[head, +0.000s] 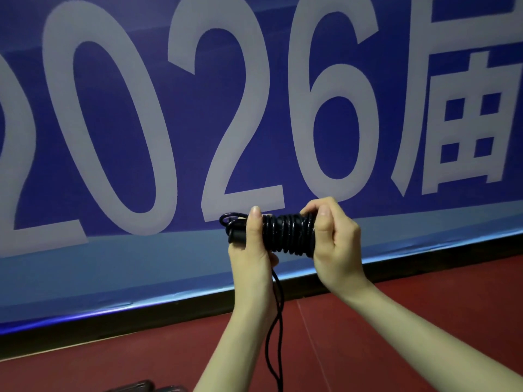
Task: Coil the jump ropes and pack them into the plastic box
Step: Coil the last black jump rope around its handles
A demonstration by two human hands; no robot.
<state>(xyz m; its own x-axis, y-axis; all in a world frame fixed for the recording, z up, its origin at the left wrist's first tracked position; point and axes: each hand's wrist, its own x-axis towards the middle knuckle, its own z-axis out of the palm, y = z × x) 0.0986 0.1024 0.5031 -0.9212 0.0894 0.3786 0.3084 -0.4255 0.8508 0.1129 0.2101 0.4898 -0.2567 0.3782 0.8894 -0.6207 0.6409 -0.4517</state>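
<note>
Down at the bottom edge, a loose tail of black cord dangles between the forearms, and some dark, blurred objects peek in at the lower left (too cut off to name). Up from there, the left hand is wrapped around one end of the jump rope, thumb laid over the black coils, while the right hand grips the other end, fingers curled around it. The bundle sits tight between them, held up in the air above the red floor. Behind it all, a blue banner with big pale numerals. The risk: that free tail isn't secured, so any slackening of either grip could let the coils spring loose. No plastic box in view.
</note>
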